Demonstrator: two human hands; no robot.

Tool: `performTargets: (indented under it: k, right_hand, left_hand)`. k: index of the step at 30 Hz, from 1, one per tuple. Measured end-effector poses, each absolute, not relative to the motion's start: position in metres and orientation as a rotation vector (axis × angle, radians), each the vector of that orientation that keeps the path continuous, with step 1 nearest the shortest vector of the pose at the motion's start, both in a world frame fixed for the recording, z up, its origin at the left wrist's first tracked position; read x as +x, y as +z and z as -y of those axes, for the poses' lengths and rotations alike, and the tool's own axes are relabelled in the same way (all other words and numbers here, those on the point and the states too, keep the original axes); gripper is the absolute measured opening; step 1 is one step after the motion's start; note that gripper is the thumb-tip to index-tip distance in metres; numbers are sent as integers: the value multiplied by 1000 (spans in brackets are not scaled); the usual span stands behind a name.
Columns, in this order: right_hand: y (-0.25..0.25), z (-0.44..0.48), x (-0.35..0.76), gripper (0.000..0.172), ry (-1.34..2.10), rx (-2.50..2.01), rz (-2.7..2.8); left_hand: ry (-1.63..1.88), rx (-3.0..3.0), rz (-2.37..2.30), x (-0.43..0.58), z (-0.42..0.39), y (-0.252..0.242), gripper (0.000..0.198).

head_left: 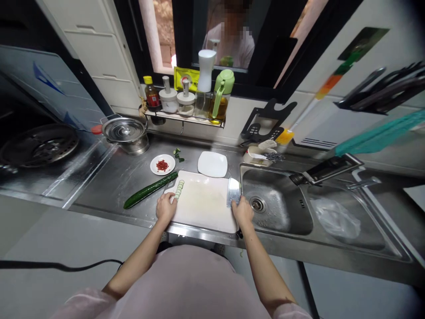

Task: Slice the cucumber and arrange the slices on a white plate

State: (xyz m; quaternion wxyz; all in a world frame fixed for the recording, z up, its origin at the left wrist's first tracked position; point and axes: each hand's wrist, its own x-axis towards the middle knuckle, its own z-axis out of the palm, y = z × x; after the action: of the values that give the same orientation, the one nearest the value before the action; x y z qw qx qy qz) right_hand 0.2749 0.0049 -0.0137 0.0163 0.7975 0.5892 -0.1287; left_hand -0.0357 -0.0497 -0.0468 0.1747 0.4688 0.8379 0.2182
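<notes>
A white cutting board [204,208] lies on the steel counter in front of me. My left hand [166,208] grips its left edge, thumb on top by a short row of overlapping cucumber slices [179,187]. At the right edge, my right hand [244,212] is closed on a cleaver [233,190], whose broad blade lies flat over the board; the fingers partly hide the handle. An uncut length of cucumber [149,191] rests slantwise left of the board. Behind the board are a white square plate [212,164] and a small plate [153,165] bearing chopped red pieces [162,165].
Green scraps [178,155] lie behind the board. A lidded steel pot [126,133] stands back left, near a wok [40,144]. Seasoning bottles fill a wall rack [186,116]. The sink [279,204] adjoins the board's right side, with a black faucet [325,170] over it.
</notes>
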Motion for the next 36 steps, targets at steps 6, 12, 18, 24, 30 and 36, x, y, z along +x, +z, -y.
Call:
performTargets:
  k: [6, 12, 18, 24, 30, 36]
  right_hand:
    - [-7, -4, 270, 39, -381, 2424, -1783]
    - [-12, -2, 270, 38, -322, 2413, -1794]
    - [-10, -10, 275, 42, -268, 2455, -1831]
    - [9, -77, 267, 40, -307, 2418, -2049]
    - [1, -144, 246, 38, -468, 2310, -2083]
    - [-14, -167, 233, 36, -542, 2382, -1895]
  left_hand:
    - [893, 1350, -2256, -15, 28, -40, 23]
    - [907, 1313, -2168, 22, -16, -30, 25]
    - [688, 1303, -2249, 29, -72, -20, 33]
    - [488, 1369, -2258, 28, -120, -27, 39]
    - [369, 1411, -2248, 36, -143, -39, 39]
    - [273, 1398, -2250, 36, -152, -45, 31]
